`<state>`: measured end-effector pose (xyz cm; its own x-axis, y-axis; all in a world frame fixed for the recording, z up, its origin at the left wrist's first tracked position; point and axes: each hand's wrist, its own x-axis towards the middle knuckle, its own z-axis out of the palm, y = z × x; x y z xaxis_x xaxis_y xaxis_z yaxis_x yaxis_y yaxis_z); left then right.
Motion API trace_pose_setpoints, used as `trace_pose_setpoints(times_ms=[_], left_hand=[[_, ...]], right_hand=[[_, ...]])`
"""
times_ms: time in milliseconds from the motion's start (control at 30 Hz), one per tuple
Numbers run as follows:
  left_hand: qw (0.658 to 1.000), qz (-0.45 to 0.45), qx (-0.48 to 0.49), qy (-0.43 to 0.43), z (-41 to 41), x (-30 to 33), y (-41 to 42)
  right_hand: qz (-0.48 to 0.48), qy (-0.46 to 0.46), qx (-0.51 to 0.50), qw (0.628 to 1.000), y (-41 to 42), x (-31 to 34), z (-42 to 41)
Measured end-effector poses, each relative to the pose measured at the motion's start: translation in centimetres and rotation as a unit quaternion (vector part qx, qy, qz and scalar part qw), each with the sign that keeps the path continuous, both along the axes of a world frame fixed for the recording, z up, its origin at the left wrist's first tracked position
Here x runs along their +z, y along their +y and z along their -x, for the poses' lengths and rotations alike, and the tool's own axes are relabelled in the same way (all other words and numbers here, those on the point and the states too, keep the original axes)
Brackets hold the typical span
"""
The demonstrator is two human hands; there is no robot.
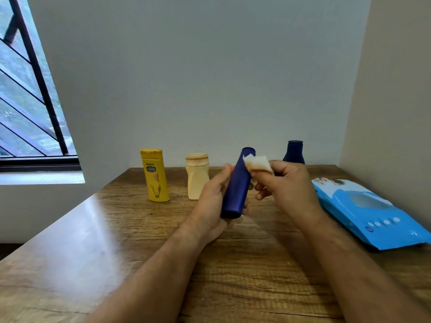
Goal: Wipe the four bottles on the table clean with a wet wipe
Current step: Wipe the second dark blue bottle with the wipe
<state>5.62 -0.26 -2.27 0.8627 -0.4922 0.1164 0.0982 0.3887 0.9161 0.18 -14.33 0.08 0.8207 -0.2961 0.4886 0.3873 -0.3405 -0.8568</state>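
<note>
Head view: your left hand (213, 201) grips the tall blue bottle (236, 183), tilted, lifted off the surface (116, 241). Your right hand (288, 185) pinches the wet wipe (257, 163) against the bottle's upper end. Yellow bottle (155, 175) and cream bottle (197, 176) stand near the back edge, well apart. Dark blue bottle (294, 152) is half hidden behind your right hand. Wipes pack (373, 213) lies by the right wall, cut off by the frame edge.

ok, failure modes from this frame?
1. The left hand grips only the low end of the tilted blue bottle; a firm wipe near its top could lever it loose.
2. The wet wipe, pinched small by the right hand, may miss patches.
3. A dropped bottle might topple the cream bottle.
</note>
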Motion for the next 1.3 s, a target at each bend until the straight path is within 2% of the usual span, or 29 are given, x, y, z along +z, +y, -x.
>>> trace_pose_setpoints(times_ms=[100,200,300,367,467,567,667,767,867,967,1033,1133,1233,1300], left_hand=[[1.0,-0.016,-0.015,0.006,0.1,-0.2,-0.1],[1.0,0.007,-0.03,0.005,0.1,-0.1,0.0],[1.0,0.016,-0.022,0.008,-0.3,-0.3,0.1],[1.0,0.017,-0.013,0.016,-0.6,-0.5,0.0],[1.0,-0.01,-0.014,0.022,-0.5,-0.5,0.0],[0.998,-0.004,-0.043,0.04,-0.4,-0.4,0.1],[0.997,0.008,-0.076,0.024,-0.1,-0.4,0.1],[0.996,0.014,-0.082,0.015,-0.1,-0.5,0.2],[0.994,0.088,-0.064,0.032,0.0,-0.2,0.3],[0.994,0.1,-0.041,0.032,0.2,0.2,0.3],[0.997,0.075,0.001,0.037,0.2,0.2,0.1],[0.997,0.039,0.056,0.035,-0.1,0.2,-0.3],[0.998,-0.015,0.053,0.014,0.2,0.4,-0.3],[0.999,-0.027,0.021,0.001,0.6,0.5,-0.2]], right_hand=[[-0.057,-0.015,-0.002,0.998,0.1,0.2,0.0],[-0.04,0.009,0.08,0.996,0.3,0.3,0.4],[0.007,0.116,0.207,0.971,0.8,0.4,0.6],[0.038,0.172,0.247,0.953,0.9,0.4,0.7],[0.043,0.142,0.203,0.968,0.9,0.4,0.7],[0.007,0.047,0.065,0.997,0.6,0.2,0.4],[-0.039,0.011,-0.041,0.998,0.1,0.0,0.0],[-0.08,0.004,-0.041,0.996,-0.1,0.0,-0.1],[-0.068,0.013,0.02,0.997,0.1,0.2,0.3],[0.019,0.09,0.135,0.986,0.6,0.1,0.6],[0.099,0.136,0.153,0.974,0.8,-0.3,0.5],[0.098,0.088,0.081,0.988,0.9,-0.4,0.5],[0.008,-0.007,-0.041,0.999,0.7,0.0,0.4],[-0.041,-0.034,-0.093,0.994,0.3,0.2,0.3]])
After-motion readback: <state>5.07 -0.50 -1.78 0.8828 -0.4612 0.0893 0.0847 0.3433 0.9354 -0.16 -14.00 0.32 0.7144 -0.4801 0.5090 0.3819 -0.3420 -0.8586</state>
